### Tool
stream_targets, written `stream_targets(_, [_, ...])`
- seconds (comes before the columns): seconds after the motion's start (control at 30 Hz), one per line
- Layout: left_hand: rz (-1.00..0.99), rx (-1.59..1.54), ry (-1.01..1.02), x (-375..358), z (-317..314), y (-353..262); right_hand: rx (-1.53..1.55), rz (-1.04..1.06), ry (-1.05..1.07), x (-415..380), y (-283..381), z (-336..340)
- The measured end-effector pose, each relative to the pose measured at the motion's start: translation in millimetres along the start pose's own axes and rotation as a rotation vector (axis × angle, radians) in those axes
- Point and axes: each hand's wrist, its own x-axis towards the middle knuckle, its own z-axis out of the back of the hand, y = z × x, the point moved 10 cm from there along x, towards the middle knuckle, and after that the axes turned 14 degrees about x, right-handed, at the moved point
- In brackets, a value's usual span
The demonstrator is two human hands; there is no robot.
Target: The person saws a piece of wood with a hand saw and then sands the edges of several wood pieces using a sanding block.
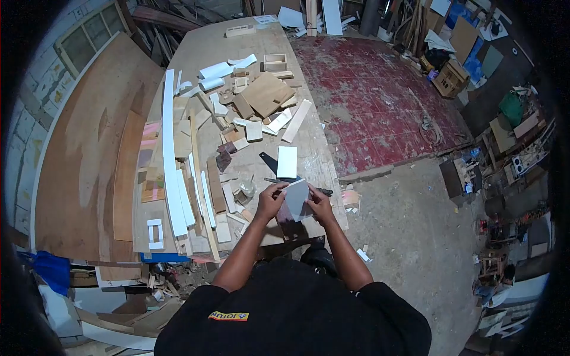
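Note:
A flat grey sheet (297, 199) with a pale top edge is held up between my two hands over the near end of the workbench. My left hand (272, 202) pinches its left edge, fingers closed near the upper corner. On the opposite side, my right hand (320, 205) grips the right edge with thumb and fingers. Just beyond the sheet lies a white rectangular block (287, 161), overlapping a flat black piece (268, 159). A dark slim tool (325, 191) shows behind my right hand. Left of my left hand stands a small clear plastic container (246, 188).
Wood offcuts and a brown board (265, 95) are heaped mid-bench. A small open wooden box (275, 62) sits farther back. Long white strips (172, 154) run along the left side of the workbench (309, 127). A large plywood panel (83, 154) leans at the left; red-tiled floor (380, 101) lies right.

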Motion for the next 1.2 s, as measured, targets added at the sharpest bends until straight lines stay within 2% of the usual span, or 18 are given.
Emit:
stream_targets(0.13, [-0.085, 0.181, 0.012, -3.7, 4.9, -11.1, -0.048, -0.028, 0.01, -1.2, -12.9, 5.1])
stream_targets(0.2, [-0.085, 0.16, 0.053, -6.5, 3.4, -9.4, -0.097, -0.065, 0.008, -1.6, -17.6, 7.5])
stream_targets(0.27, [-0.084, 0.139, 0.097, -8.6, -0.5, -5.5, -0.247, -0.058, 0.166, -5.2, -15.7, -7.8])
stream_targets(0.33, [-0.101, 0.141, 0.119, -10.6, -3.2, -4.0, -0.293, -0.001, 0.186, -10.2, -1.6, -18.8])
stream_targets(0.43, [-0.046, 0.172, 0.093, -12.5, 1.5, 5.4, -0.559, -0.016, -0.078, -8.6, 3.5, 5.4])
stream_targets(0.47, [-0.046, 0.171, 0.091, -13.6, 3.0, 6.8, -0.816, 0.187, -0.174, -11.2, 25.1, 7.9])
stream_targets(0.53, [-0.032, 0.247, 0.006, -14.2, 9.5, 21.1, -0.82, 0.192, -0.392, -15.3, 21.5, 38.7])
stream_targets(0.57, [-0.032, 0.247, 0.003, -15.3, 7.5, 26.6, -0.718, 0.173, -0.485, -18.3, 11.6, 52.9])
stream_targets(0.6, [0.022, 0.055, -0.023, -17.0, 7.9, 36.8, -0.615, 0.153, -0.575, -21.4, 1.4, 65.8])
stream_targets(0.63, [0.076, -0.139, -0.048, -19.4, 8.5, 43.1, -0.33, -0.105, -0.559, -28.7, -6.7, 58.5])
stream_targets(0.67, [0.077, -0.14, -0.049, -22.8, 7.4, 44.3, -0.331, -0.106, -0.558, -31.1, -2.4, 50.3])
stream_targets(0.73, [0.129, -0.269, -0.08, -30.9, 6.4, 49.0, 0.29, -0.418, -0.461, -41.7, -51.7, 30.2])
stream_targets(0.77, [0.133, -0.271, -0.081, -33.2, 4.4, 48.8, 0.381, -0.484, -0.377, -42.2, -66.3, 19.7])
stream_targets(0.8, [0.141, -0.29, -0.079, -35.7, 1.6, 51.9, 0.46, -0.457, -0.377, -45.5, -69.9, 10.5])
stream_targets(0.9, [0.155, -0.272, -0.055, -40.1, 0.3, 60.7, 0.369, -0.387, -0.301, -42.0, -76.7, 2.8])
stream_targets(1.0, [0.156, -0.194, -0.001, -41.3, -2.4, 70.7, 0.539, -0.303, -0.419, -46.7, -58.7, -8.9])
stream_targets(1.1, [0.147, -0.226, 0.033, -40.4, -5.9, 75.9, 0.481, -0.222, -0.314, -33.1, -50.9, -13.4])
stream_targets(1.2, [0.196, -0.313, 0.1, -45.4, -11.9, 77.4, 0.563, -0.202, -0.327, -33.2, -42.1, -18.7])
